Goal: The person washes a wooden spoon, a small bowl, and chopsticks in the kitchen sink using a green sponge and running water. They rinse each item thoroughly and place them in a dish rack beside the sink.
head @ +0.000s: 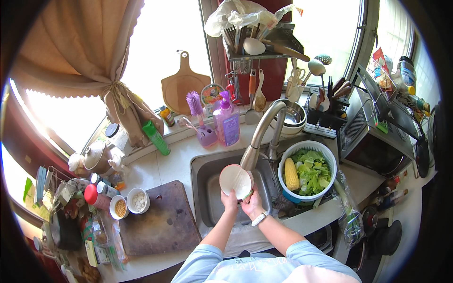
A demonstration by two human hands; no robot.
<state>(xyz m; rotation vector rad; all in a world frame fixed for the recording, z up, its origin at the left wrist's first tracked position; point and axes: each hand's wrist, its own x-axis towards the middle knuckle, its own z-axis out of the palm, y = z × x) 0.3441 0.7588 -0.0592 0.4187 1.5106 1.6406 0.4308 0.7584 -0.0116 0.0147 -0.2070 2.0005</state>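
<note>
A white bowl with a red rim is tilted under the faucet, above the stainless steel sink. My left hand grips its near left side, thumb over the rim. At its lower right, my right hand holds the bowl from the side and below; a white watch is on that wrist. Water seems to run from the faucet head into the bowl. Right of the sink, a white colander holds chopped lettuce and a corn cob.
A dark cutting board lies left of the sink, with a bowl of yellow kernels and a bowl of white pieces at its corner. A purple soap bottle and a bottle brush stand behind the sink. Bagged green onions lie right.
</note>
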